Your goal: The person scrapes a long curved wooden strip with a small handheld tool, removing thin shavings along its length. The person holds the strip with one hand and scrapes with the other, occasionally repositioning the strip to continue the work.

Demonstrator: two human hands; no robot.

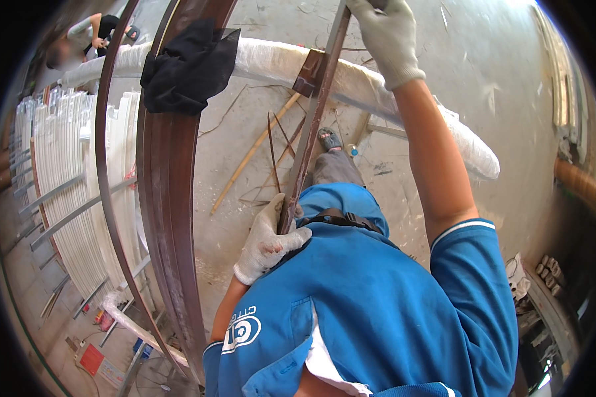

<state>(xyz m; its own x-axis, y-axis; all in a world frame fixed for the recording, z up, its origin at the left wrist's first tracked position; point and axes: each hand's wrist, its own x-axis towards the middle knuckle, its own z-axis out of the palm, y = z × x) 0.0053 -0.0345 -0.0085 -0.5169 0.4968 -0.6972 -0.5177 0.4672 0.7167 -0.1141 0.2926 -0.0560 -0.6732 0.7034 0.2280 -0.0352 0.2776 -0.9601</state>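
Note:
A long, narrow dark brown bar (pixel 313 126) runs at a slant from my body up to the top edge. My left hand (pixel 270 243), in a stained white work glove, is closed round its lower end, close to my waist. Near the bar's upper part my right hand (pixel 389 41), gloved too, is closed on it with the arm stretched out; the fingertips are partly cut off by the frame. Beside the bar a short brown piece (pixel 308 74) lies across a long plastic-wrapped support (pixel 271 59); whether the two are joined I cannot tell.
Wide brown profiles (pixel 169 198) rest on the support to my left, a black cloth (pixel 191 66) draped over them. A thin brown strip (pixel 104 139) runs alongside. White profiles (pixel 66 178) are stacked far left. A bamboo pole (pixel 255 153) lies on the floor. Another person (pixel 99 33) is at upper left.

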